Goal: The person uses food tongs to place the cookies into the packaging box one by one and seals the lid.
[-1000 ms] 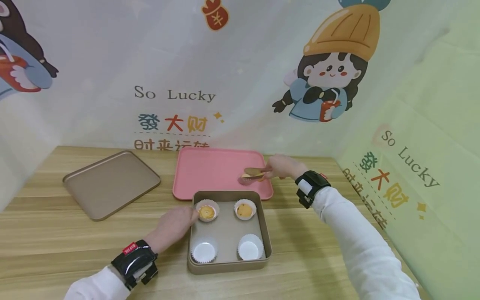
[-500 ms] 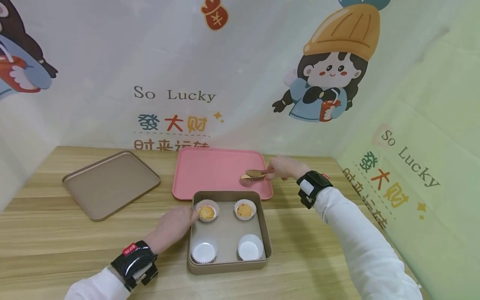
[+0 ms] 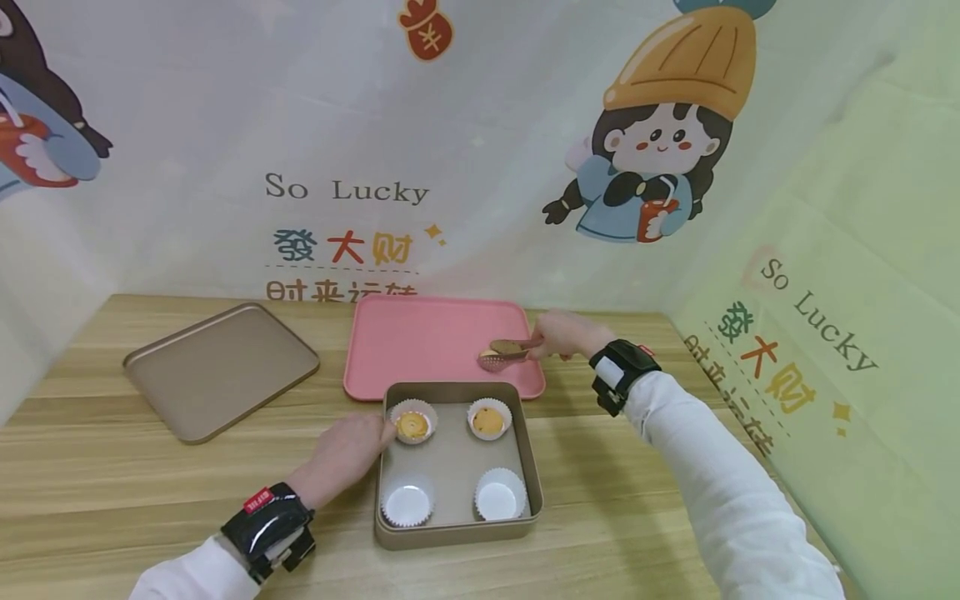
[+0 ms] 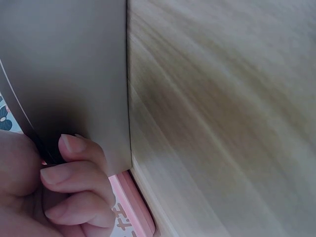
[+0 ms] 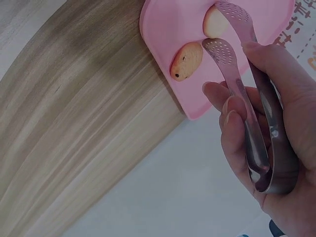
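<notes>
My left hand (image 3: 348, 450) pinches the left wall of a square brownish baking tin (image 3: 459, 533), thumb over the rim and fingers curled outside. Two paper baking cups in its far corners hold a swirled yellow cookie (image 3: 412, 426) and a speckled cookie (image 3: 489, 421). Two white paper cups (image 3: 408, 505) in the near corners show bare bottoms. My right hand (image 3: 566, 333) grips metal tongs (image 5: 223, 52) with perforated ends. These ends stand either side of a pale cookie (image 5: 213, 23) on the pink tray (image 3: 420, 342). Close by lies a speckled cookie (image 5: 187, 60), largely hidden in the head view.
A flat brown baking tray (image 3: 225, 371) lies at an angle on the left of the wooden table (image 3: 150, 492). The pink tray sits directly behind the tin. A printed cloth (image 3: 480, 167) hangs behind the table and down the right side.
The tongs shift slightly around the cookie on the pink tray, their tips moving a little right and then back left. My left hand and the tin stay put.
</notes>
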`<state>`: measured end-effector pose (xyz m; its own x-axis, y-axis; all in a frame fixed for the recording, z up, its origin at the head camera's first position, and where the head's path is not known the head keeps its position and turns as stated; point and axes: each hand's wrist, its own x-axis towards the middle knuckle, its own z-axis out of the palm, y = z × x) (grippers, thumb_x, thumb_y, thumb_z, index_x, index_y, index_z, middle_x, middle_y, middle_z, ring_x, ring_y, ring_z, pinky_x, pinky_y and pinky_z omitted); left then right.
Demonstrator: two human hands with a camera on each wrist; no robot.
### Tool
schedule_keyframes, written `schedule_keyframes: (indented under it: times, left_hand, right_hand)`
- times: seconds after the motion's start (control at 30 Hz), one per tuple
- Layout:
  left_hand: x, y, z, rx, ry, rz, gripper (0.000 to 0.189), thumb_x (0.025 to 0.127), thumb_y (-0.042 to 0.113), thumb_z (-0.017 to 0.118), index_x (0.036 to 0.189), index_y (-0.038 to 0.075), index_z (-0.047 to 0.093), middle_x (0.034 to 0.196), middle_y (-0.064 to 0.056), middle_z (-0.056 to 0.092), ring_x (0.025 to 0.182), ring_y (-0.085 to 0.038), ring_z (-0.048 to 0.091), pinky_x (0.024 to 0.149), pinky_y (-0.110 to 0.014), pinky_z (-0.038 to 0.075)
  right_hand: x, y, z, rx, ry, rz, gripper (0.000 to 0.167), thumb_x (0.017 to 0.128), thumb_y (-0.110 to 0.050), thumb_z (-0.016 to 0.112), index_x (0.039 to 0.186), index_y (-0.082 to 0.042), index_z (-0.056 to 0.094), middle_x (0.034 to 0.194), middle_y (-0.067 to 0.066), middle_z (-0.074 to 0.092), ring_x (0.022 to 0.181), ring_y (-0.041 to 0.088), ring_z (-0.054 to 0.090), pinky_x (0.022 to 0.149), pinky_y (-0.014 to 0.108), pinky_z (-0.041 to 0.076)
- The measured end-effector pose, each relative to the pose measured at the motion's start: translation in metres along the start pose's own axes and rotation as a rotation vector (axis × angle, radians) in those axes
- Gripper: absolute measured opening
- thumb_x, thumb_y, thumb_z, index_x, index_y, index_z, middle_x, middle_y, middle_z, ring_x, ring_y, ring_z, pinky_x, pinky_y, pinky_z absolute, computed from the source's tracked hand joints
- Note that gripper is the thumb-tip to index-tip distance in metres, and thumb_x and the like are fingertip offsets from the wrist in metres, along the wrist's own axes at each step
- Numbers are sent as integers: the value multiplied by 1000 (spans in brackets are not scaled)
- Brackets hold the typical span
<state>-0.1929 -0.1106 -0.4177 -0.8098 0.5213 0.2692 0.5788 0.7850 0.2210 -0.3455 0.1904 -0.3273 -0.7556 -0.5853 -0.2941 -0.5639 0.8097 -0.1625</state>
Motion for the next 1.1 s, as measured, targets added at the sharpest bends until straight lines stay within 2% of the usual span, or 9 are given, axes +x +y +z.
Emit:
schedule_keyframes:
  times: [0.27,0.4,0.6,0.73,0.87,0.97,1.1]
  left_hand:
    - [-1,0,0,21,4,22,26,83,-3,50,67,12,35,59,0,32,51,-15,34,41,-27,33]
    - [0,0,0,-11,-4,-9,26,83,-2,48,67,12,35,58,0,32,51,-15,33,41,-28,32]
    - [1,-2,2,31,-1,14,25,81,-4,49,67,11,34,59,-1,31,51,-15,33,42,-28,33]
    - [1,-2,2,-3,-7,-11,26,83,-3,48,67,12,34,58,0,31,51,-15,33,41,-27,32]
    - [1,-2,2,57,-3,36,25,81,-5,52,68,11,36,59,-1,32,51,-15,35,41,-27,33]
    - [1,-3,2,113,8,80,25,78,-7,54,69,9,38,59,-1,33,51,-15,35,41,-27,34]
    - [0,-3,1,109,11,83,25,77,-8,54,69,9,38,59,-1,33,51,-15,36,41,-27,34]
  right_hand:
    - [0,2,4,34,20,-1,16,85,-16,63,87,-2,70,58,0,54,38,8,38,40,20,34]
    - [0,4,4,52,38,3,14,85,-15,62,86,-3,70,58,-1,54,37,7,36,40,20,33]
    - [-2,2,-3,31,82,-10,14,84,-14,62,85,-2,69,58,-1,54,37,8,37,41,21,34]
    - [-5,-1,-9,14,113,-27,17,84,-17,63,92,-3,70,61,-1,56,37,8,38,41,21,34]
    - [-12,-9,-15,-7,135,-49,21,85,-19,62,99,-5,69,64,2,57,38,9,40,42,22,35]
    - [-22,-19,-18,-42,167,-97,22,84,-20,63,100,-4,68,61,1,55,40,8,43,43,22,36]
    - [-41,-36,-18,-116,248,-245,17,82,-18,66,93,-5,68,59,-5,52,47,6,43,46,21,37]
